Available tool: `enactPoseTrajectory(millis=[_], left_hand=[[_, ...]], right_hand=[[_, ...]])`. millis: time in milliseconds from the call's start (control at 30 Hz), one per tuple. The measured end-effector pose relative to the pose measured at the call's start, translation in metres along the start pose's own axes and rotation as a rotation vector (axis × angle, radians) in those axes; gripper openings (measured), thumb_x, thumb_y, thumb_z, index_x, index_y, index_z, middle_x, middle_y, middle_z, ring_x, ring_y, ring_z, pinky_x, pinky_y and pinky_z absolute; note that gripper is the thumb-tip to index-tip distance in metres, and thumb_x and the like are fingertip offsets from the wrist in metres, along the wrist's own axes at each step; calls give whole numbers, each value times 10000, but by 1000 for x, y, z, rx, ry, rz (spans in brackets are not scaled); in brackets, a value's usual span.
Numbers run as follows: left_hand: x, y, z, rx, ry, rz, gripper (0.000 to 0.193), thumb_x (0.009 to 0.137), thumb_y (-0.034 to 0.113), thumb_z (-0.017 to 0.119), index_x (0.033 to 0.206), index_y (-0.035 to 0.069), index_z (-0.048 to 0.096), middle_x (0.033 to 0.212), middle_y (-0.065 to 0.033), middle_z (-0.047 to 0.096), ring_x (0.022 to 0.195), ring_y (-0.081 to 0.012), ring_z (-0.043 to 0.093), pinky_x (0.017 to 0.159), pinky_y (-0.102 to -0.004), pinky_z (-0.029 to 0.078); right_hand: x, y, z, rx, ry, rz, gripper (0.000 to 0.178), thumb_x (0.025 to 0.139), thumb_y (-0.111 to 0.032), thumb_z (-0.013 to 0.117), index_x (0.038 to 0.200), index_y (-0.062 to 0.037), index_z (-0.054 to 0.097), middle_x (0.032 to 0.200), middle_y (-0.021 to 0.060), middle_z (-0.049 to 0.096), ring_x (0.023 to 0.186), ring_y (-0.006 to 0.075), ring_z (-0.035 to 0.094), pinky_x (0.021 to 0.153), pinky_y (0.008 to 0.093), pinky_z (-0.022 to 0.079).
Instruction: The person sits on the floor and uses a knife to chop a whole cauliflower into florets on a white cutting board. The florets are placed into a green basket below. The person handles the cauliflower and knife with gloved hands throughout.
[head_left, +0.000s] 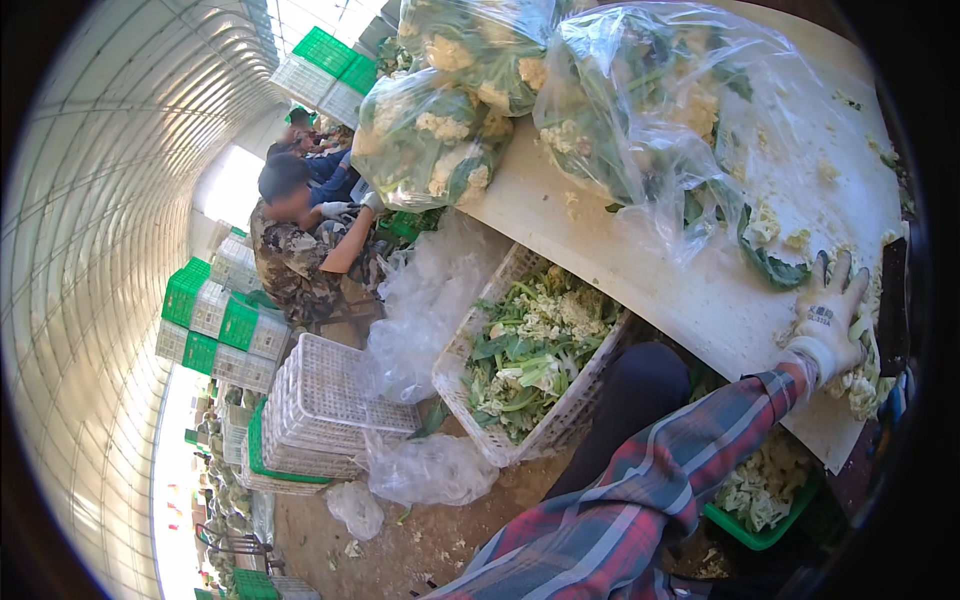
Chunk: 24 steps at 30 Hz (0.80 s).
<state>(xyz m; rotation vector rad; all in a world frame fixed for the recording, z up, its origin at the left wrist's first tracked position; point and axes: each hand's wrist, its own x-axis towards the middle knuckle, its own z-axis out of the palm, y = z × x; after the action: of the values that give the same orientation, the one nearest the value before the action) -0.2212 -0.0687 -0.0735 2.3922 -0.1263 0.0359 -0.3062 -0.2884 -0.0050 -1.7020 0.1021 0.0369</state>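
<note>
My left hand (pixel 828 315), in a white glove with dark print on its back, lies on the pale tabletop (pixel 660 285) near the right side of the view. Its fingers are spread and it grips nothing that I can see. Cauliflower scraps (pixel 862 385) lie beside and under its wrist. A dark green leaf (pixel 772 262) rests just left of the fingertips, near small cauliflower crumbs (pixel 797 240). Farther off on the table stands a large clear plastic bag (pixel 630 110) of leafy cauliflower. My right hand does not show.
More bagged cauliflowers (pixel 430 140) sit at the table's far left. Below the edge stand a white crate (pixel 462 385) of leaf trimmings and a green crate (pixel 765 535) of scraps. Stacked white crates (pixel 335 390) and loose plastic film (pixel 425 300) lie left. A co-worker (pixel 300 240) sits beyond.
</note>
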Motion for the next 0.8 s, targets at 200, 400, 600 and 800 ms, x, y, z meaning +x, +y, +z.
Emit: enactPoseTrajectory(millis=[200,400,600,800], left_hand=[[-5,17,-13,33,-12,-39,968,695,320,847,1575,168,472,1699,-213,319,1559,-534,245,1276,-513,321],[-14,19,-24,33,-20,-114,1010,689,304,852,1603,184,440,1716,-191,309,1565,-523,239,1288,-489,310],[-24,41,-31,37,-51,-169,1051,680,318,861,1625,217,413,1733,-153,296,1576,-504,230,1298,-475,292],[-47,-1,-12,108,236,-87,1115,794,620,816,1679,147,332,1727,-238,269,1630,-380,172,1326,-533,94]], right_hand=[[25,66,-25,18,53,115,324,1078,-261,649,1324,-50,636,884,-45,610,668,41,484,562,230,372],[32,110,-24,126,124,149,432,1076,-330,643,1435,-93,606,908,-51,612,649,35,491,525,223,364],[28,109,-33,319,219,155,300,1079,-377,630,1265,-147,680,824,-67,604,561,26,483,462,207,346],[-23,35,11,308,243,94,242,1052,-283,675,1224,-114,701,786,-1,643,575,79,599,459,254,491]])
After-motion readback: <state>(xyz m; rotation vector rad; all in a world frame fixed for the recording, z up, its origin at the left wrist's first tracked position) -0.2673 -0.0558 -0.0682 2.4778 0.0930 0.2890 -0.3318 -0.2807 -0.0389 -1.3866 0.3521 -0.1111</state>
